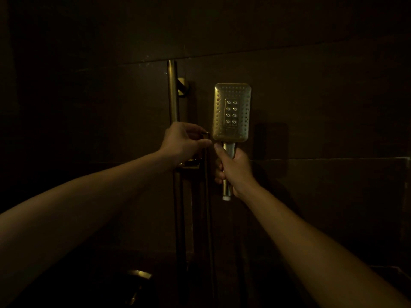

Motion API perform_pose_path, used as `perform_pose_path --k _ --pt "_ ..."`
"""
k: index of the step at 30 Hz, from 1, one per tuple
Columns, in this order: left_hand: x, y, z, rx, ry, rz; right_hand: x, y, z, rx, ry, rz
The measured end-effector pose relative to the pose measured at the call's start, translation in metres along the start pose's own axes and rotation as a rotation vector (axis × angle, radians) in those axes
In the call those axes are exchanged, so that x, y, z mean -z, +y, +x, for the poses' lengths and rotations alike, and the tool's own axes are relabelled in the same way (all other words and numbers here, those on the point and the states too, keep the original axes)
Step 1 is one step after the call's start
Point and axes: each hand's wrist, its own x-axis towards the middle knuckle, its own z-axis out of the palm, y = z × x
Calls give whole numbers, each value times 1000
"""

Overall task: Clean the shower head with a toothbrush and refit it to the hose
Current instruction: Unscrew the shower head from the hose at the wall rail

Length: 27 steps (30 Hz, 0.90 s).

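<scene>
The shower head (232,112) is upright in front of the dark wall tiles (311,96), nozzle face towards you, and it is off the hose: the white threaded end (226,198) at the bottom of its handle hangs bare below your fist. Your right hand (233,168) is wrapped firmly round that handle, thumb pointing up along the stem. Just to its left, your left hand (185,141) has its fingers pinched narrowly on a small brass fitting (206,134) near the slide rail (173,92); judging by the thin line dropping from it, this is probably the end of the hose (207,196), but the light is too poor to be sure. The likely trouble from here is cross-threading: you would be mating two small threads in near darkness, and if the handle meets the nut at a tilt it will bind and leak. The handle probably feels slick if wet, so a loosened grip could drop the head onto whatever lies below, including the round brass control (139,275) at the bottom of the view. A washer, if one sits in the nut, could fall out unseen. No toothbrush is visible, so I cannot tell whether the scrubbing is done.
</scene>
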Motion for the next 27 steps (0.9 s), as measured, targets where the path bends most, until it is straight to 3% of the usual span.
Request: perform_pose_path --k 5,14,27 --pt "8 -1 2 -110 22 149 2 -3 3 10 -7 0" --pt "17 -6 -6 -158 29 237 0 0 -1 -35 -29 22" --pt "18 -7 -5 -158 -177 554 0 -6 -15 -53 -28 7"
